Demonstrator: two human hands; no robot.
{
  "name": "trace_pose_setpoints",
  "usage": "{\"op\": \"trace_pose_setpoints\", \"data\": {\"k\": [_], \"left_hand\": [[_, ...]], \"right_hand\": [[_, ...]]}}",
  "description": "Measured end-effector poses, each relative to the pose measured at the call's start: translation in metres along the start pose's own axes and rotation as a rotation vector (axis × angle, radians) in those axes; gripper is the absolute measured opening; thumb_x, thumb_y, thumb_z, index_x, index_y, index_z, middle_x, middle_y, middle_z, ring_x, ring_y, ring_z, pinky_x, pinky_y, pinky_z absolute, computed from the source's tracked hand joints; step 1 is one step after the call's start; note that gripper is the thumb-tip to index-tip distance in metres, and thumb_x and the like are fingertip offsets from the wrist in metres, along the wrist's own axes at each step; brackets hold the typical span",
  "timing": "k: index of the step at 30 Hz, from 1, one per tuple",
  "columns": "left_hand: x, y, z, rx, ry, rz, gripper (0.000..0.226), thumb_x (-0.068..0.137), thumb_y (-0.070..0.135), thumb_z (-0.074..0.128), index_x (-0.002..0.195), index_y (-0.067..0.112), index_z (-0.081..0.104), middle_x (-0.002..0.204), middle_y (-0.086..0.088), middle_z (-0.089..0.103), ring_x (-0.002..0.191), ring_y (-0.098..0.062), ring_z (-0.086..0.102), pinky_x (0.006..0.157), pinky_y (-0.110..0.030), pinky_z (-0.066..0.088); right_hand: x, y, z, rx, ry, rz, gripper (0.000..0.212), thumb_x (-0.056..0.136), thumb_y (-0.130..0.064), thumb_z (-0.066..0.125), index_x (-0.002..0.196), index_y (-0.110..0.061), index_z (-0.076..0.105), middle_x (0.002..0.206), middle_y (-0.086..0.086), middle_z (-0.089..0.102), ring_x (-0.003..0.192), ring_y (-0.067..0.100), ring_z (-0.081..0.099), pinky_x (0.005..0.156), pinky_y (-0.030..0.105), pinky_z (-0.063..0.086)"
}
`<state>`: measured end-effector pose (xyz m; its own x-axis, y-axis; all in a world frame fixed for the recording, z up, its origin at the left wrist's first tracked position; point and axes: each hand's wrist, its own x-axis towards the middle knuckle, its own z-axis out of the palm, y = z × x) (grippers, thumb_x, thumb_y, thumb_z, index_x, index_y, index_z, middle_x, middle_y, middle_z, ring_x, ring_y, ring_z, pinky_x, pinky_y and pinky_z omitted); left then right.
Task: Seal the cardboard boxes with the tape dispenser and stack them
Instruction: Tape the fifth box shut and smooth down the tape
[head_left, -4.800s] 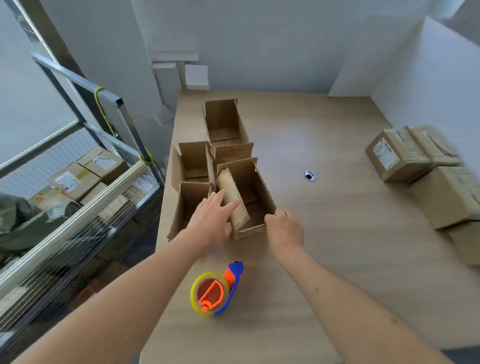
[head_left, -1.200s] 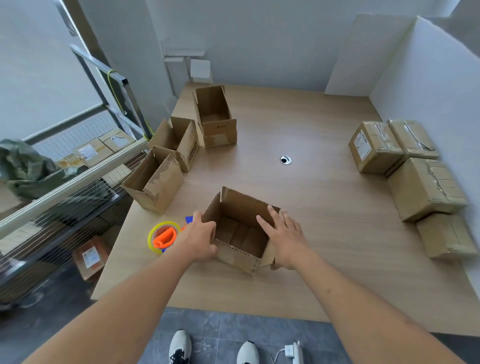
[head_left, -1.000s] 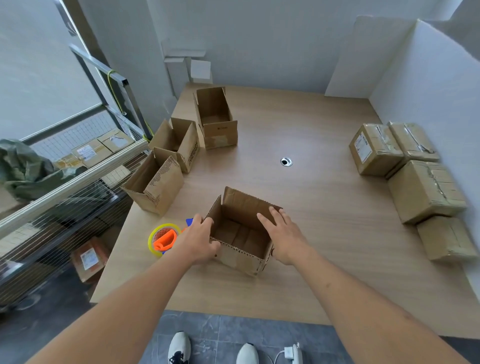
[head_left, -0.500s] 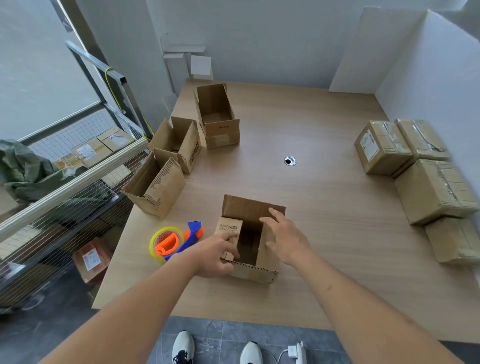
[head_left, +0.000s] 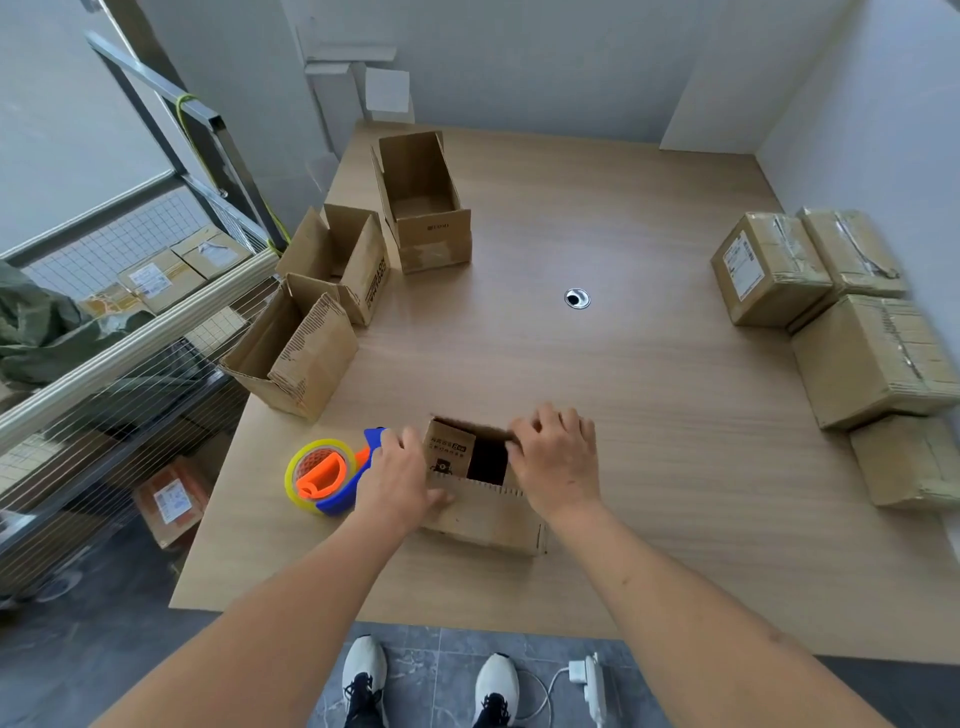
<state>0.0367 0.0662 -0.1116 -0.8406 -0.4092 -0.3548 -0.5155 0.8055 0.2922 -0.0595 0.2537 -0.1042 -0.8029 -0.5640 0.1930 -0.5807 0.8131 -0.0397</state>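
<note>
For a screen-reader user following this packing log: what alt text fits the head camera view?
A person's left hand and right hand fold the flaps of a small cardboard box shut at the near edge of a wooden table. A tape dispenser lies just left of it, with three open boxes behind and sealed boxes at right.

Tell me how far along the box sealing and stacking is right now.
Done: four taped boxes sit at the table's right edge, side by side, not visibly stacked. In hand: left hand and right hand fold the flaps of the near box; the tape dispenser lies untouched beside it. Left: three open boxes at the left.
</note>
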Motion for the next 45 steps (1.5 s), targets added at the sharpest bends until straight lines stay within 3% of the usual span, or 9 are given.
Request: {"op": "trace_pose_setpoints", "data": {"k": [2,6,12,16,22,30,35,38,45], "left_hand": [[0.004,-0.005,-0.001,0.034,-0.004,-0.015,0.090,0.066,0.061,0.087,0.122,0.012,0.035,0.119,-0.009,0.041,0.108,-0.030,0.055,0.085,-0.039,0.052],[0.006,-0.017,-0.002,0.011,-0.042,-0.007,0.099,0.068,0.071,0.079,0.131,0.011,0.032,0.123,-0.013,0.040,0.112,-0.035,0.055,0.085,-0.042,0.053],[0.001,-0.043,0.003,0.102,0.009,0.092,0.051,0.100,0.054,0.048,0.131,0.014,0.042,0.118,-0.014,0.045,0.101,-0.035,0.056,0.076,-0.038,0.047],[-0.002,-0.065,0.006,0.195,0.078,-0.054,0.039,0.098,0.034,0.051,0.132,0.016,0.044,0.121,-0.016,0.045,0.107,-0.036,0.055,0.086,-0.041,0.049],[0.005,-0.106,0.019,0.211,-0.001,-0.130,0.082,0.092,0.046,0.067,0.157,0.029,0.020,0.143,-0.023,0.036,0.132,-0.041,0.042,0.105,-0.047,0.043],[0.017,-0.142,0.025,0.113,0.055,-0.020,0.094,0.092,0.036,0.070,0.158,0.050,0.006,0.143,-0.013,0.042,0.128,-0.038,0.041,0.097,-0.048,0.047],[0.002,-0.160,0.017,-0.220,0.148,0.008,0.101,0.089,0.019,0.074,0.157,0.054,0.008,0.132,-0.015,0.047,0.116,-0.039,0.047,0.096,-0.048,0.044],[-0.016,-0.171,0.006,-0.355,0.263,0.116,0.102,0.087,0.015,0.076,0.156,0.057,0.014,0.119,-0.014,0.049,0.096,-0.035,0.049,0.087,-0.046,0.044],[-0.037,-0.165,-0.038,-0.081,0.191,0.551,0.095,0.088,0.006,0.070,0.156,0.053,0.025,0.142,-0.013,0.040,0.121,-0.037,0.044,0.101,-0.051,0.046]], "right_hand": [[-0.003,-0.008,0.004,-0.021,-0.096,-0.086,0.019,0.085,-0.046,0.074,0.083,-0.026,0.073,0.097,-0.003,0.058,0.091,0.021,0.048,0.083,0.040,0.038],[-0.013,-0.028,0.014,0.117,-0.386,0.064,0.037,0.088,-0.063,0.061,0.110,-0.036,0.073,0.137,0.000,0.048,0.127,0.025,0.042,0.102,0.048,0.032],[-0.024,-0.036,0.022,0.241,-0.532,0.344,0.065,0.093,-0.062,0.057,0.150,-0.052,0.026,0.167,0.006,0.003,0.154,0.033,0.001,0.112,0.067,0.026],[-0.031,-0.041,0.028,0.316,-0.538,0.329,0.059,0.102,-0.055,0.045,0.154,-0.054,0.018,0.170,0.005,-0.012,0.155,0.031,-0.016,0.118,0.060,0.029],[-0.033,-0.053,0.036,0.280,-0.506,0.281,0.056,0.103,-0.059,0.036,0.155,-0.055,0.015,0.170,0.003,-0.016,0.155,0.029,-0.019,0.125,0.055,0.015],[-0.042,-0.068,0.048,0.353,-0.440,0.182,0.053,0.102,-0.058,0.039,0.153,-0.056,0.024,0.170,-0.001,-0.012,0.155,0.023,-0.019,0.126,0.047,0.002],[-0.049,-0.070,0.056,0.449,-0.422,0.158,0.050,0.107,-0.040,0.044,0.154,-0.051,0.030,0.170,-0.001,-0.013,0.153,0.019,-0.024,0.124,0.043,-0.003],[-0.049,-0.075,0.056,0.523,-0.419,0.141,0.051,0.106,-0.030,0.049,0.153,-0.047,0.036,0.168,-0.002,-0.012,0.153,0.019,-0.023,0.125,0.042,-0.004],[-0.048,-0.107,0.061,0.799,-0.411,0.103,0.057,0.097,-0.006,0.061,0.150,-0.023,0.049,0.163,-0.006,0.004,0.153,0.016,-0.007,0.123,0.027,0.008]]}}
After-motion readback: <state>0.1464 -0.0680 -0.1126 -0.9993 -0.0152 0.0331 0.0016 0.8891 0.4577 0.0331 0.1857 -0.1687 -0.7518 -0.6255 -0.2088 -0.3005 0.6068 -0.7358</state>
